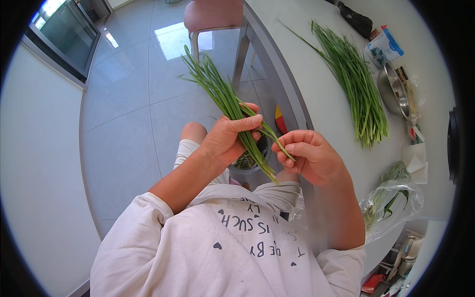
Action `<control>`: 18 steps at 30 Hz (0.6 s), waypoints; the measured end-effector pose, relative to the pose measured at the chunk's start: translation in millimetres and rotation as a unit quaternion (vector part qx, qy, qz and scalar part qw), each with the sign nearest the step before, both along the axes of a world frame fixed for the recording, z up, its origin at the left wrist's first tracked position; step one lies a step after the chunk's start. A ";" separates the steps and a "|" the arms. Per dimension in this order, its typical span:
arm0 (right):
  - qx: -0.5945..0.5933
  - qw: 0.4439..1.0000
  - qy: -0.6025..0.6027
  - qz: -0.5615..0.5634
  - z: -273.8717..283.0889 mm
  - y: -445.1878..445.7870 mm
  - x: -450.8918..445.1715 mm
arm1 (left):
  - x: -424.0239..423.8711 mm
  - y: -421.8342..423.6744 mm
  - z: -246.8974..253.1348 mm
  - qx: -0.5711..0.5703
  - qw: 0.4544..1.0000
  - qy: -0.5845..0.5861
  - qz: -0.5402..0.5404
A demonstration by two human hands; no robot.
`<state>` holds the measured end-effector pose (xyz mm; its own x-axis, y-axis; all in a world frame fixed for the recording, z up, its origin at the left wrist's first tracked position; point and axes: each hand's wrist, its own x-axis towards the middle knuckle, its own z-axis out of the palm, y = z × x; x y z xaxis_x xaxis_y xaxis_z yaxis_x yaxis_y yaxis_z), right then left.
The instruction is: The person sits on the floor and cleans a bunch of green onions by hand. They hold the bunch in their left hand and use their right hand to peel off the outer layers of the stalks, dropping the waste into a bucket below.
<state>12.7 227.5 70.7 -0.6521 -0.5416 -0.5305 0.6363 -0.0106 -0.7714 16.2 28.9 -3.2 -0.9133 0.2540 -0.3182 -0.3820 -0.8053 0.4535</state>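
A bunch of green garlic chives lies across my left hand, gripped under the thumb. Its leaf tips reach away over the floor, while the pale stem ends point back toward my lap. My right hand pinches the lower end of a chive stem that stands apart from the bunch and still passes by my left fingers. Beneath both hands, between my knees, is a bin with plant scraps in it, partly hidden by my left hand and the chives. A larger pile of chives rests on the white table to the right.
On the white table are a metal bowl, a white and blue plastic package and a black pouch. Nearer me lies a clear plastic bag with more greens. A pink chair stands beyond the table's left edge.
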 end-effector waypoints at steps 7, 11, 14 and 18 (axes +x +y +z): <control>0.061 0.991 0.115 0.007 -0.9 -1.9 1.8 | 0.3 0.5 0.9 0.012 1.000 0.008 -0.016; 0.159 0.944 0.288 -0.007 -6.3 -9.6 9.2 | 3.4 1.4 -2.7 0.053 0.998 0.006 -0.041; 0.210 0.928 0.308 0.007 -8.2 -11.5 11.9 | 4.2 1.5 -4.1 0.009 0.999 0.014 -0.048; 0.192 0.936 0.294 0.014 -5.5 -13.3 12.0 | 4.3 0.2 -0.8 -0.018 0.999 0.023 -0.033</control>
